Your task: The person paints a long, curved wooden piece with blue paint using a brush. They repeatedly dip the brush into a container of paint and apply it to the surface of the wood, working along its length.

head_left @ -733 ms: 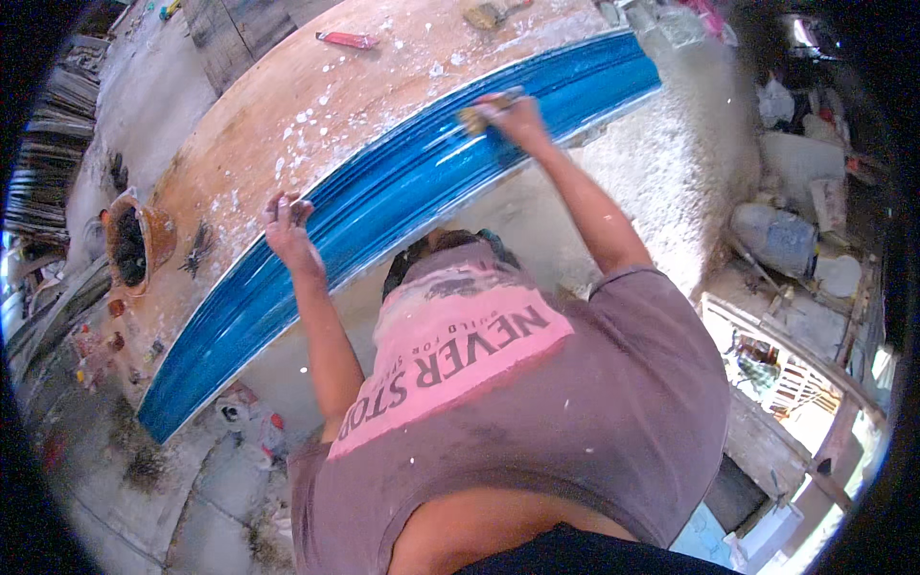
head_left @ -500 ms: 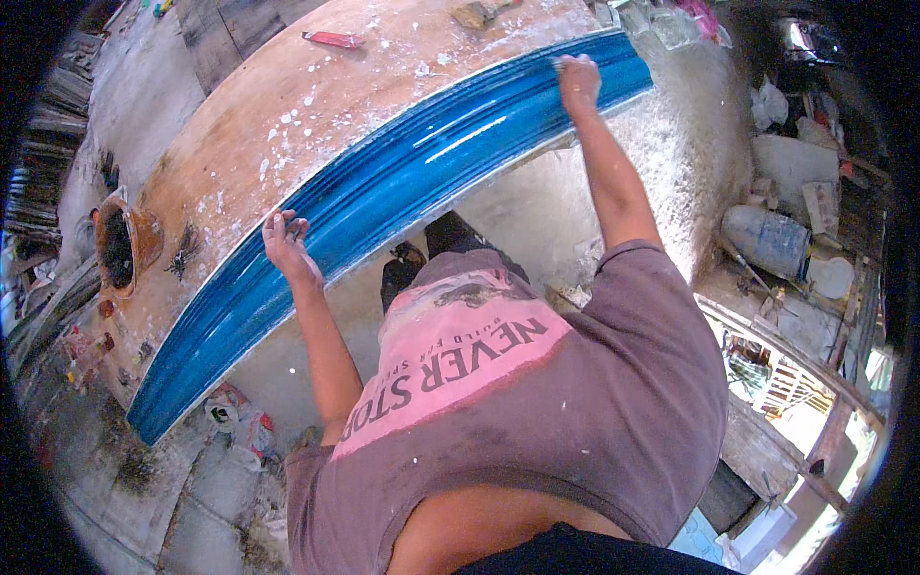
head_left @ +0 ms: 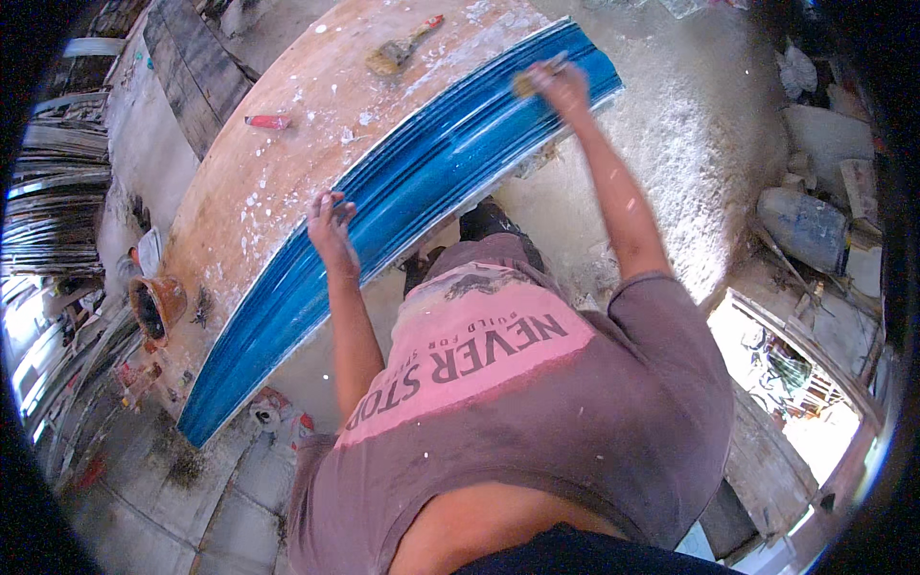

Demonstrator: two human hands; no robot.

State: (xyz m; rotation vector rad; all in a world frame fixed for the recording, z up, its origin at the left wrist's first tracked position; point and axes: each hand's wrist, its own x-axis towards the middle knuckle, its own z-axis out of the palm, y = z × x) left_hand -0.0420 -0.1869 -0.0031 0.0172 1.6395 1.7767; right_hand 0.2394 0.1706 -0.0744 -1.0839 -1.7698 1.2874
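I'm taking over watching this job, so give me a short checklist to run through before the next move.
1. Right hand holding the brush: ok.
2. Bristles touching the long blue piece: cannot tell; the brush is blurred.
3. Left hand pressing on the piece: cannot tell; its fingertips are at the far edge, but contact is unclear.
4. Spare brush off the blue piece: ok, lying on the table beyond it.
5. Red tool off the blue piece: ok, also on the table.
6. Blue surface evenly coated: cannot tell; streaks and glare hide it.
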